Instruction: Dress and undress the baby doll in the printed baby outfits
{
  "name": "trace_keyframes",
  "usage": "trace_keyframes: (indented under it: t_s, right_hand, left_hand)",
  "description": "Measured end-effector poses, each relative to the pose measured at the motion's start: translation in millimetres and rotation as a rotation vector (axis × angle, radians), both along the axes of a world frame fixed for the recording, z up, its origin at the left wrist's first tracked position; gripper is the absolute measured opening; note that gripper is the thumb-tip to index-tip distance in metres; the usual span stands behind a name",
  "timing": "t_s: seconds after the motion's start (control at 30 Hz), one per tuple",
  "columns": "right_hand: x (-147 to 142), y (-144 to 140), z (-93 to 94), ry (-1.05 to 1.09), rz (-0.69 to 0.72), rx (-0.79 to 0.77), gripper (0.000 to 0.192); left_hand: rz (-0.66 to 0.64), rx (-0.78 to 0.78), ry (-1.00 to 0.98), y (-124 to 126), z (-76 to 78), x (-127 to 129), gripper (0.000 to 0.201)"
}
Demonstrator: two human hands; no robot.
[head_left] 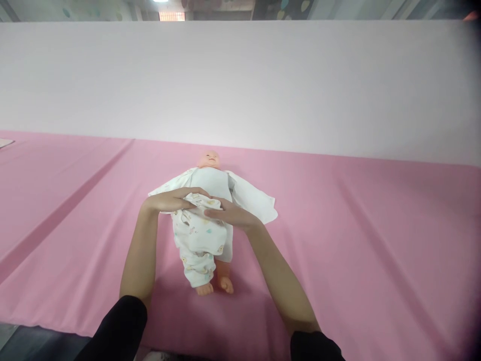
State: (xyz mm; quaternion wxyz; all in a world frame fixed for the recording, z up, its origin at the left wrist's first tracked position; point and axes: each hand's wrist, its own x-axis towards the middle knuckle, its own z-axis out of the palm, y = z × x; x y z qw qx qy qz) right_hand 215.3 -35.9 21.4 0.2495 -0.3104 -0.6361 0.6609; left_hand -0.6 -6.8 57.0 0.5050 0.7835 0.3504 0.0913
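Item: my left hand (171,200), fingers curled over the waistband of the printed baby trousers (197,238), gripping cloth at the doll's 9 o'clock side. Item: baby doll (209,159), on its back mid-table, head at 12 o'clock, bare feet at 6. Item: my right hand (231,214), laid nearly flat, fingers on the same waistband; whether it grips I cannot tell. Item: white wrap (259,203), spread under the torso. Item: pink sheet (376,240), open room at 3 and 9 o'clock; near edge at 6.
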Motion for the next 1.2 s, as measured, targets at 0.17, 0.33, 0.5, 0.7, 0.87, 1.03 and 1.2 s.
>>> trace_keyframes:
  t_s: [0.17,0.33,0.5,0.7,0.87,1.03,1.2]
  right_hand:
    - [2,2,-1.6,-0.247,0.030,0.118,0.039]
    - [-4,0,-0.4,-0.108,-0.122,0.112,0.032]
    - [-6,1,-1.5,0.051,-0.128,-0.039,0.046]
    - [-6,2,-7.7,-0.070,0.048,0.093,0.049]
    - [-8,2,-10.9,-0.049,-0.009,0.100,0.041]
    - [-7,2,-13.5,-0.007,-0.026,0.092,0.052]
    - [-8,3,-19.0,0.098,-0.180,-0.057,0.047]
  left_hand:
    - [-0.002,-0.051,0.022,-1,0.4,1,0.045]
    - [-0.038,0.045,0.038,0,-1.1,3,0.058]
    - [-0.023,0.069,0.048,-1,0.2,3,0.066]
    - [-0.046,0.134,0.083,-1,1.1,3,0.050]
    - [-0.035,0.159,0.103,0,1.6,5,0.037]
    - [0.016,0.160,0.192,3,-1.2,3,0.031]
    - [0.077,0.216,0.076,4,-5.2,6,0.032]
